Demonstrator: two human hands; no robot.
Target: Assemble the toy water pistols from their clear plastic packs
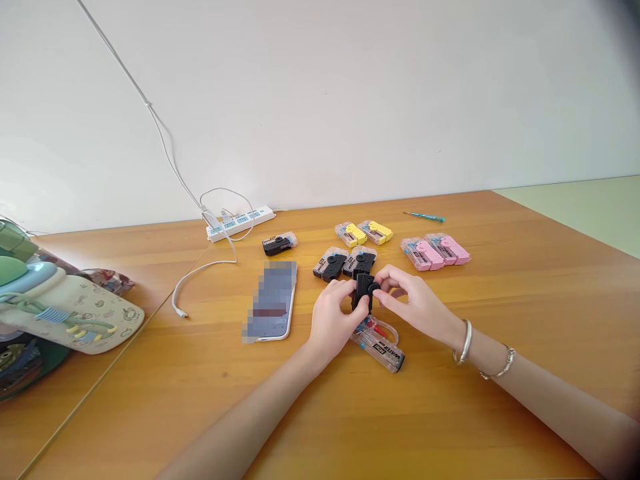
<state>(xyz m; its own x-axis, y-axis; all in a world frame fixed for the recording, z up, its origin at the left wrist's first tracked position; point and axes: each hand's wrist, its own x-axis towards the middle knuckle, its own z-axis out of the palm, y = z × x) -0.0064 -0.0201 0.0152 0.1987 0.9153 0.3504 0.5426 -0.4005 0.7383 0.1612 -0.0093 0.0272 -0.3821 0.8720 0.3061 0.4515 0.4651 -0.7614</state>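
Note:
Between my hands is a mini water gun (379, 348), unfolded, with a clear body marked "MINI WATER" and a red part and clear tube inside. My left hand (333, 317) pinches its black part (365, 287) between thumb and fingers. From the other side, my right hand (413, 293) has thumb and fingertips closed on the round black knob of that part. Just beyond lie two folded black water guns (330, 265), side by side. Another black water gun (279, 243) sits apart to the left.
Behind are two yellow water guns (351, 234); two pink ones (423, 254) lie right. A teal screwdriver (431, 217) is near the back edge. Left are a phone (274, 300), a white cable (180, 310), a power strip (241, 222) and a patterned bottle (95, 313).

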